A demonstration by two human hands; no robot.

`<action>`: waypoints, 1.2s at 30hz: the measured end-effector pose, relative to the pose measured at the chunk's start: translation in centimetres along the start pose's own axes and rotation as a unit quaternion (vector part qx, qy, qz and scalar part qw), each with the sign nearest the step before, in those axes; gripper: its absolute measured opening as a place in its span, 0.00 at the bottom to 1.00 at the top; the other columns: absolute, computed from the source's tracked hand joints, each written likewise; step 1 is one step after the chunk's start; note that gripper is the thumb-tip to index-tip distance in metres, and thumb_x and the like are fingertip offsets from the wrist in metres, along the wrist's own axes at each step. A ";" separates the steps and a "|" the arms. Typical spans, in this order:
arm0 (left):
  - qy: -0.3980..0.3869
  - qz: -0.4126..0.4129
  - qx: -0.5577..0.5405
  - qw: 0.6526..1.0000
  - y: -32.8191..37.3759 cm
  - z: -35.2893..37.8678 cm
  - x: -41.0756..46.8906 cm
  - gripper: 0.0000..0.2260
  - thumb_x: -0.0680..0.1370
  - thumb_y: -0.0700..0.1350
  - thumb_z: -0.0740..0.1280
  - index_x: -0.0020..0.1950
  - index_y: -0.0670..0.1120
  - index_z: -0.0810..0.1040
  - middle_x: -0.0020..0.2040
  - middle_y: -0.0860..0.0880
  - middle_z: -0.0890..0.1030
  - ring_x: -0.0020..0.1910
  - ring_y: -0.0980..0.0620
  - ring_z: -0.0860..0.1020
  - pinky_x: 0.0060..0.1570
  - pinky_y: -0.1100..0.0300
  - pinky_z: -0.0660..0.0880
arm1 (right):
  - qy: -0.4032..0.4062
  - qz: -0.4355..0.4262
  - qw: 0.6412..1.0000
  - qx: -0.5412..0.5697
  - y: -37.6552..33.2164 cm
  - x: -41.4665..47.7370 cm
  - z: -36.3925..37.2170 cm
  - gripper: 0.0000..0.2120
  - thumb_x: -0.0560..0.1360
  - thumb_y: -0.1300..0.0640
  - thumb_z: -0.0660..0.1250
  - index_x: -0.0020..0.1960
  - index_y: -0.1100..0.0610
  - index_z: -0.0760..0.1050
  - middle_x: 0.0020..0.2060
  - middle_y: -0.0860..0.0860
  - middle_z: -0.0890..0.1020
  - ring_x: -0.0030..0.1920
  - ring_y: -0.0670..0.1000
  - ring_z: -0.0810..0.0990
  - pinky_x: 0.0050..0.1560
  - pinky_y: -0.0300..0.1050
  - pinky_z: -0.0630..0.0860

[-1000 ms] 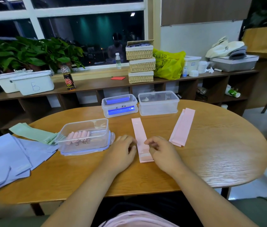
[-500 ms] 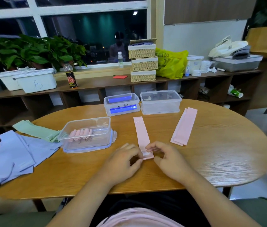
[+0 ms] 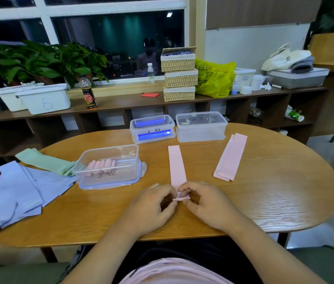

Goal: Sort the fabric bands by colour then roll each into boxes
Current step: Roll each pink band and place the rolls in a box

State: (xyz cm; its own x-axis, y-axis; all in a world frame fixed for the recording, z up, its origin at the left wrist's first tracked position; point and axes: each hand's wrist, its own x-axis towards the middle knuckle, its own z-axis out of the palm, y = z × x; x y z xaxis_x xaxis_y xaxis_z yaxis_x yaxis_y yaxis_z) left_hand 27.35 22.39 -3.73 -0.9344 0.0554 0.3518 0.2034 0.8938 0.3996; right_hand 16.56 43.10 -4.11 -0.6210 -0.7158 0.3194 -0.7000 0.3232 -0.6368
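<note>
Change: a second ago the near end of the pink band [image 3: 177,167] lay flat under the fingertips; now it is turned over into a small tight roll, and the two hands have drawn closer together around it.
Left hand [image 3: 151,203]: fingers curled, thumb and fingertips pinching the left end of the roll.
Right hand [image 3: 205,201]: likewise curled, pinching the right end, with nothing else in it.
Where the band is: on the table [image 3: 264,191] near its front edge, the rolled end between the hands and the flat rest running away from them towards 12 o'clock.
Long axis: near to far, leaning slightly to 11 o'clock; the printed end is the far one. The roll's own axis lies across it, 9 to 3 o'clock.
Why held so: a pinch at each end probably keeps the first turns even, so that the roll travels straight up the strip (a one-sided grip would likely make it cone).
Open box [image 3: 110,148]: at 10 o'clock from the hands, close by, with finished pink rolls [image 3: 100,166] lined up inside; it is likely kept near so each roll can be dropped in quickly.
Pink stack [image 3: 230,156]: flat at 1 o'clock, apart from the band in hand and pointing to about 1 o'clock.
Green bands [image 3: 45,161] and lilac bands [image 3: 18,193]: separate piles out at 9 to 10 o'clock, seemingly sorted and waiting.
</note>
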 end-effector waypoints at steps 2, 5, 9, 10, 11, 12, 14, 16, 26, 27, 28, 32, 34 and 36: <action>-0.006 -0.001 0.001 1.000 0.1 -0.1 0.1 0.06 0.81 0.57 0.67 0.58 0.61 0.75 0.52 0.63 0.79 0.55 0.59 0.76 0.53 0.55 0.76 | 0.003 0.003 1.000 0.004 0.0 -0.1 0.0 0.12 0.78 0.55 0.73 0.57 0.40 0.80 0.51 0.34 0.83 0.58 0.39 0.80 0.61 0.46 0.78; 0.008 -0.004 0.007 1.000 0.2 -0.1 0.1 0.09 0.81 0.57 0.68 0.61 0.59 0.76 0.55 0.64 0.78 0.57 0.61 0.74 0.55 0.58 0.75 | 0.010 -0.001 1.000 0.002 -0.1 -0.2 -0.2 0.12 0.77 0.54 0.73 0.58 0.40 0.79 0.53 0.35 0.82 0.61 0.41 0.78 0.62 0.45 0.77; 0.014 -0.038 0.018 0.999 0.3 -0.1 0.2 0.18 0.79 0.63 0.69 0.66 0.61 0.75 0.58 0.66 0.76 0.60 0.64 0.72 0.58 0.63 0.73 | 0.012 0.009 1.000 0.002 -0.4 -0.3 -0.6 0.16 0.77 0.53 0.72 0.62 0.39 0.77 0.57 0.34 0.79 0.64 0.41 0.75 0.65 0.44 0.75; 0.008 -0.043 0.016 0.999 0.2 -0.1 0.1 0.19 0.78 0.64 0.69 0.67 0.61 0.74 0.58 0.66 0.76 0.61 0.64 0.73 0.59 0.63 0.73 | 0.011 0.015 1.000 0.007 -0.4 -0.3 -0.6 0.17 0.77 0.54 0.71 0.63 0.39 0.77 0.57 0.34 0.78 0.64 0.41 0.76 0.65 0.45 0.76; 0.002 -0.044 0.015 0.999 0.2 -0.1 0.2 0.20 0.77 0.64 0.69 0.68 0.61 0.74 0.58 0.66 0.76 0.61 0.64 0.73 0.61 0.62 0.73 | 0.011 0.020 1.000 0.009 -0.4 -0.3 -0.6 0.17 0.77 0.55 0.71 0.63 0.39 0.77 0.57 0.34 0.78 0.64 0.41 0.76 0.64 0.46 0.76; -0.003 -0.043 0.015 0.999 0.2 -0.1 0.2 0.21 0.77 0.64 0.70 0.68 0.61 0.74 0.58 0.66 0.77 0.61 0.64 0.73 0.62 0.61 0.73 | 0.011 0.024 1.000 0.009 -0.4 -0.3 -0.5 0.18 0.77 0.56 0.70 0.63 0.39 0.77 0.57 0.34 0.78 0.64 0.41 0.77 0.63 0.47 0.77; -0.003 -0.043 0.015 0.999 0.2 -0.1 0.2 0.21 0.77 0.64 0.70 0.68 0.62 0.73 0.58 0.66 0.77 0.61 0.65 0.73 0.63 0.60 0.74 | 0.013 0.029 0.999 0.007 -0.3 -0.3 -0.5 0.19 0.77 0.57 0.70 0.63 0.39 0.77 0.57 0.35 0.78 0.63 0.40 0.77 0.62 0.48 0.78; 0.001 -0.044 0.016 0.999 0.3 -0.2 0.2 0.20 0.77 0.63 0.70 0.68 0.62 0.73 0.58 0.66 0.77 0.61 0.65 0.73 0.62 0.61 0.74 | 0.010 0.032 0.999 0.006 -0.3 -0.3 -0.6 0.19 0.77 0.58 0.70 0.63 0.40 0.77 0.57 0.34 0.78 0.62 0.40 0.77 0.62 0.47 0.78; -0.015 -0.014 0.014 1.000 0.3 -0.1 0.1 0.13 0.81 0.57 0.68 0.65 0.62 0.74 0.57 0.67 0.75 0.60 0.64 0.74 0.60 0.60 0.75 | -0.029 0.003 0.998 -0.052 -0.9 -0.2 -0.6 0.21 0.74 0.46 0.67 0.66 0.39 0.75 0.60 0.31 0.77 0.66 0.37 0.72 0.69 0.49 0.73; -0.014 -0.014 0.015 1.000 0.3 -0.1 0.2 0.12 0.82 0.57 0.67 0.65 0.62 0.74 0.56 0.67 0.76 0.59 0.64 0.74 0.59 0.60 0.75 | -0.027 0.002 0.998 -0.052 -0.8 -0.1 -0.5 0.19 0.75 0.46 0.67 0.66 0.39 0.75 0.59 0.32 0.78 0.65 0.37 0.74 0.68 0.49 0.74; -0.013 -0.016 0.015 1.000 0.3 0.0 0.2 0.11 0.83 0.56 0.67 0.65 0.62 0.75 0.56 0.67 0.77 0.59 0.64 0.74 0.58 0.60 0.75 | -0.022 0.004 0.999 -0.047 -0.7 0.0 -0.4 0.16 0.77 0.47 0.67 0.65 0.39 0.75 0.58 0.33 0.79 0.63 0.37 0.75 0.67 0.48 0.75; 0.001 -0.033 0.001 0.999 0.1 0.4 0.4 0.10 0.84 0.52 0.66 0.65 0.62 0.76 0.54 0.67 0.77 0.58 0.64 0.75 0.57 0.61 0.75 | 0.003 0.019 1.000 -0.015 -0.3 0.0 -0.2 0.10 0.82 0.53 0.68 0.60 0.40 0.75 0.54 0.36 0.82 0.58 0.38 0.79 0.59 0.44 0.79; 0.004 -0.039 -0.003 0.999 -0.1 0.5 0.5 0.08 0.84 0.52 0.66 0.63 0.62 0.76 0.53 0.64 0.79 0.57 0.62 0.76 0.57 0.58 0.76 | 0.009 0.014 1.000 -0.024 -0.2 -0.1 -0.1 0.09 0.82 0.54 0.68 0.56 0.41 0.75 0.52 0.36 0.82 0.55 0.40 0.80 0.55 0.45 0.79; -0.002 -0.034 -0.002 0.999 -0.4 0.6 0.6 0.06 0.84 0.52 0.67 0.60 0.61 0.78 0.52 0.64 0.79 0.56 0.62 0.75 0.57 0.56 0.76 | 0.017 0.012 0.999 -0.032 -0.3 -0.1 0.0 0.07 0.81 0.55 0.69 0.53 0.42 0.77 0.49 0.37 0.82 0.51 0.42 0.81 0.51 0.45 0.79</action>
State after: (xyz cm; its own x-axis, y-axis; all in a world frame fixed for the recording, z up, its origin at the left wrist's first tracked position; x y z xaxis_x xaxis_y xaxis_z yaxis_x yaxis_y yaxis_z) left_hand 26.56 22.35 -4.16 -0.9469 -0.0034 0.3215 0.1411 0.8940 0.4252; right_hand 16.83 43.13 -3.96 -0.6485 -0.6862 0.3294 -0.7054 0.3792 -0.5988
